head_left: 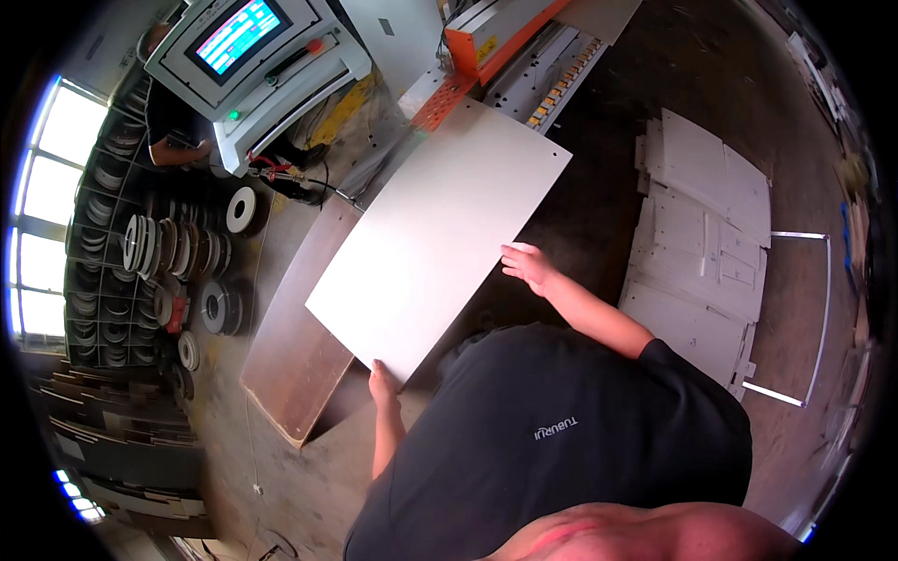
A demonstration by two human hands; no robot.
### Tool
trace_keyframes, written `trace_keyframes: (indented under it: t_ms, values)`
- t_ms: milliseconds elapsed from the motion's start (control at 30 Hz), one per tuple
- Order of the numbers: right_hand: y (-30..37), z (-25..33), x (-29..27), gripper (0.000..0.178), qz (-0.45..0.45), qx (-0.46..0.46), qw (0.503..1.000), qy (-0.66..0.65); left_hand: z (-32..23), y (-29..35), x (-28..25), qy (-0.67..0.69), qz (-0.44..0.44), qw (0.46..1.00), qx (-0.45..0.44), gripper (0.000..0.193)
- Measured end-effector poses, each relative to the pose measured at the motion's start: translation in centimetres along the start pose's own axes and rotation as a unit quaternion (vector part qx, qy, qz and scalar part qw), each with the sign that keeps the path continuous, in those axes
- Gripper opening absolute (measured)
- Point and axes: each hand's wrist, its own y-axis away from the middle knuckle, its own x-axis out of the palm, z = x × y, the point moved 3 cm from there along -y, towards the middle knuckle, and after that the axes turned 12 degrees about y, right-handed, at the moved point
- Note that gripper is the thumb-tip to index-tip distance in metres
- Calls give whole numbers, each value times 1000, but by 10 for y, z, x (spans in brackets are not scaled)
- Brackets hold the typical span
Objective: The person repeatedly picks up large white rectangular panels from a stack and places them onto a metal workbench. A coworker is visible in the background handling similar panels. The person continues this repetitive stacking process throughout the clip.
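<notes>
A large white panel (pixel 440 234) lies slantwise in front of me, its far end reaching the machine and its near corner by my body. At that near corner my left hand (pixel 382 383) is closed on the panel's edge, with part of its fingers hidden. Farther along the right long edge, my right hand (pixel 527 265) has its fingers stretched out and slightly apart, their tips touching the edge. Small dark holes show near the panel's far corners. Beneath its left side is a worn brown board (pixel 304 346).
An orange and grey machine (pixel 486 51) stands ahead, with a control console (pixel 248 56) at far left. Beside the console is another person's arm (pixel 178 151). Edging rolls (pixel 173 245) fill the left side. Stacked white panels (pixel 702 243) and a metal frame (pixel 827 309) stand right.
</notes>
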Motion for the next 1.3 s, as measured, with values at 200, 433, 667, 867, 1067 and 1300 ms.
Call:
trace_keyframes:
  t_ms: [200, 433, 667, 867, 1067, 1300]
  values:
    - [-10, 13, 32, 86, 11, -69, 998, 0, -13, -24, 8, -23, 7, 999, 42, 59]
    - [-19, 44, 57, 88, 32, -66, 994, 79, 10, -55, -2, 58, -20, 997, 37, 51]
    - [-12, 32, 38, 83, 39, -79, 994, 69, 18, -25, -3, 40, 42, 998, -19, 37]
    - [-6, 15, 55, 84, 32, -118, 991, 45, 13, -10, 0, 57, 38, 998, -15, 33]
    - [-15, 8, 50, 80, 28, -157, 986, 41, 16, -11, 10, 100, 4, 995, -18, 29]
    - [-41, 26, 19, 74, -13, -191, 980, 49, 5, -7, 60, 69, 53, 996, 14, 32]
